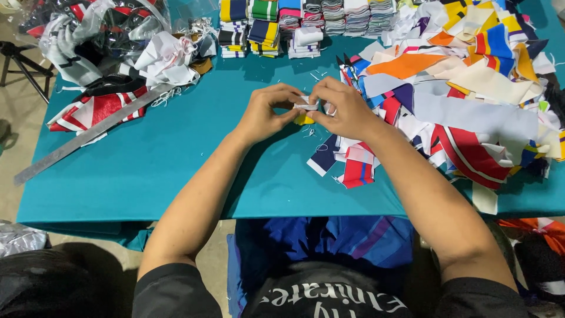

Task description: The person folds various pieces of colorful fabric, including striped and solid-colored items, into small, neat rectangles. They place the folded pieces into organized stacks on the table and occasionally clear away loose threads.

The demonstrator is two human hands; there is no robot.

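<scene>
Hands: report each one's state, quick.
Left hand: closed, pinching the small white folded fabric strip.
Right hand: closed on the same strip.

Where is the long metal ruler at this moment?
In the head view the metal ruler lies slantwise on the left part of the teal table, beside the red, black and white fabric, well left of the left hand.

Small sewing or textile workshop: teal tabletop (176,159) heaped with colourful fabric scraps (471,100), neat stacks of folded striped cloth pieces (306,23) at the back, long metal ruler (88,134), scissors (347,66), loose threads scattered about, bare concrete floor (17,118).
</scene>
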